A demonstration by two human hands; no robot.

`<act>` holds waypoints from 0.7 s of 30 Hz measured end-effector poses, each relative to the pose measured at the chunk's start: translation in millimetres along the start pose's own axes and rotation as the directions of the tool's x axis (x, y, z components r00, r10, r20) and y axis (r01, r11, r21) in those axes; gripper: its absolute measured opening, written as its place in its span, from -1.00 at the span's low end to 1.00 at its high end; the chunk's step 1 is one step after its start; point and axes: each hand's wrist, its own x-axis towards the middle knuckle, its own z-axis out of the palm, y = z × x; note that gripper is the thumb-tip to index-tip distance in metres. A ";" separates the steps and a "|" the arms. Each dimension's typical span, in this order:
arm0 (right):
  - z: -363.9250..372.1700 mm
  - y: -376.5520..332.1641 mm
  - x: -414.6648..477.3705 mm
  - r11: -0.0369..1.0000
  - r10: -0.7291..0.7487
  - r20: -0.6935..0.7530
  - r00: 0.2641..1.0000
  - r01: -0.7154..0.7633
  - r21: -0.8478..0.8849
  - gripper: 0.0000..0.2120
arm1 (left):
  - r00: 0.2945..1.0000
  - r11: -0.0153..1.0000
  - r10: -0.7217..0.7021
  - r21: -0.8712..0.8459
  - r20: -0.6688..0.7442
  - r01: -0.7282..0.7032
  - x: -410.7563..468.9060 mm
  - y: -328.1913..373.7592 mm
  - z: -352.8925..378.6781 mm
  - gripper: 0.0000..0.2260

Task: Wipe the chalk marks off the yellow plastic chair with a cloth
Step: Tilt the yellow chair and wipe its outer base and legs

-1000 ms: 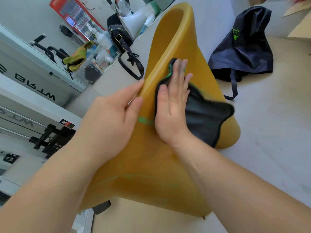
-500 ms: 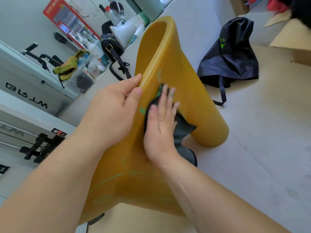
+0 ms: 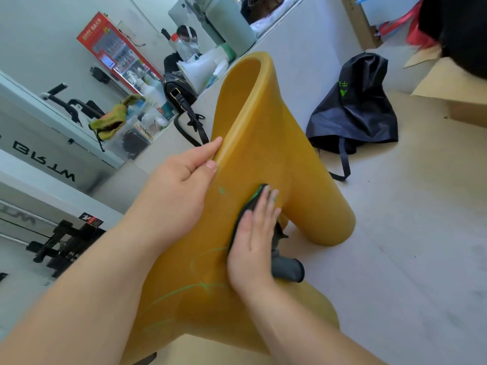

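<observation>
The yellow plastic chair (image 3: 266, 133) fills the middle of the view, tilted, its curved surface facing me. My left hand (image 3: 179, 188) grips its left rim, thumb on the near face. My right hand (image 3: 253, 238) lies flat on the chair and presses a dark cloth (image 3: 286, 267) against it; the cloth's upper edge is stained green and its loose end hangs off to the right. Green chalk marks (image 3: 184, 288) run in thin curved lines across the lower part of the chair, and a small green spot (image 3: 222, 191) sits beside my left thumb.
A black drawstring bag (image 3: 355, 114) lies on the pale floor behind the chair. A black handbag (image 3: 179, 96), bottles and a clear box crowd the counter at left. A person sits in the far background. Cardboard (image 3: 453, 85) lies at upper right.
My right hand has slid the cloth down the chair's face toward me, from near the upper rim to the middle. The left hand keeps its grip on the rim.
</observation>
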 end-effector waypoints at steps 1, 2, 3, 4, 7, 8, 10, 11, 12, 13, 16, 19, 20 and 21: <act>2.9 -7.4 -8.7 0.998 -0.065 0.015 0.998 0.065 -0.018 -0.51 | 1.000 1.000 0.005 0.014 -0.002 -0.004 0.1 0.4 0.3 -0.65; 3.8 -14.7 -10.2 0.993 -0.120 0.031 0.992 0.120 -0.020 -0.51 | 1.000 1.000 0.008 0.026 -0.004 -0.008 0.7 0.7 0.5 -0.65; 2.3 -20.4 -4.6 0.987 -0.161 0.045 0.986 0.162 -0.018 -0.51 | 1.000 1.000 0.009 0.030 -0.008 -0.009 1.6 0.1 1.0 -0.64; -1.1 -23.4 5.8 0.979 -0.200 0.052 0.978 0.202 -0.032 -0.51 | 1.000 1.000 0.010 0.028 -0.013 -0.009 2.3 -0.7 1.6 -0.64; -16.8 -19.8 45.8 0.957 -0.277 0.042 0.960 0.280 -0.074 -0.50 | 0.999 0.998 0.012 0.056 -0.034 -0.010 2.9 0.5 3.7 -0.64; -20.2 -16.7 55.2 0.965 -0.251 0.038 0.967 0.253 -0.066 -0.51 | 0.999 0.995 0.017 0.097 -0.044 -0.013 2.2 1.5 4.6 -0.64; -20.4 -9.3 59.7 0.989 -0.145 0.025 0.989 0.145 -0.023 -0.52 | 0.997 0.980 0.038 0.196 -0.061 -0.026 -0.5 3.0 5.8 -0.63; -19.7 -4.5 55.6 0.996 -0.085 0.025 0.996 0.085 -0.004 -0.52 | 0.997 0.973 0.046 0.230 -0.067 -0.030 -1.7 3.9 6.5 -0.62; -19.6 1.6 48.8 1.000 -0.024 0.029 0.999 0.024 0.003 -0.51 | 0.996 0.968 0.050 0.248 -0.071 -0.031 -2.6 4.5 6.9 -0.62; -19.5 8.4 40.6 0.999 0.042 0.037 0.998 -0.042 0.003 -0.47 | 0.996 0.967 0.053 0.254 -0.072 -0.033 -2.8 4.0 7.3 -0.62; -18.0 16.0 14.6 0.978 0.206 0.075 0.976 -0.205 -0.025 -0.37 | 0.996 0.971 0.065 0.236 -0.068 -0.047 -3.6 2.2 6.4 -0.62; -7.3 -10.3 -1.2 0.997 0.066 0.101 0.993 -0.063 -0.037 -0.47 | 0.993 0.974 0.088 0.215 -0.082 -0.069 -1.7 1.5 6.0 -0.63; -4.3 -21.6 -2.3 0.998 -0.032 0.106 0.994 0.038 -0.051 -0.51 | 0.992 0.972 0.096 0.223 -0.085 -0.075 -0.6 1.0 5.9 -0.63; -4.0 -29.0 0.5 0.991 -0.113 0.108 0.988 0.120 -0.061 -0.51 | 0.991 0.970 0.100 0.232 -0.088 -0.077 0.5 0.6 6.0 -0.63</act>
